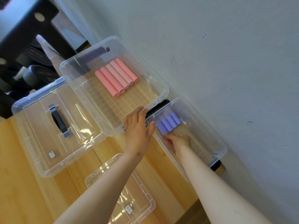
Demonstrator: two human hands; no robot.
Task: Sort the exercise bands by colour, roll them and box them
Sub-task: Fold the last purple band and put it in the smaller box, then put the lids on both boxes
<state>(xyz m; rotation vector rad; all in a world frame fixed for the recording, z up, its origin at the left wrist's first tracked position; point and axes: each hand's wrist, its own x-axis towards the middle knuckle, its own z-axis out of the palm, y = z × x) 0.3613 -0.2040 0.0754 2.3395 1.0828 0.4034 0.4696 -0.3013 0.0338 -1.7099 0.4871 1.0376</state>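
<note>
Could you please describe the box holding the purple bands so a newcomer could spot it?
On the wooden table, two open clear boxes sit along the grey wall. Take the right box, with the right hand inside. It holds four purple rolls; its neighbour holds five pink rolls.

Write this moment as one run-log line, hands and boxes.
left hand: open, where the boxes meet | right hand: inside small box, at purple rolls, grip unclear | large box: five pink rolls
</note>
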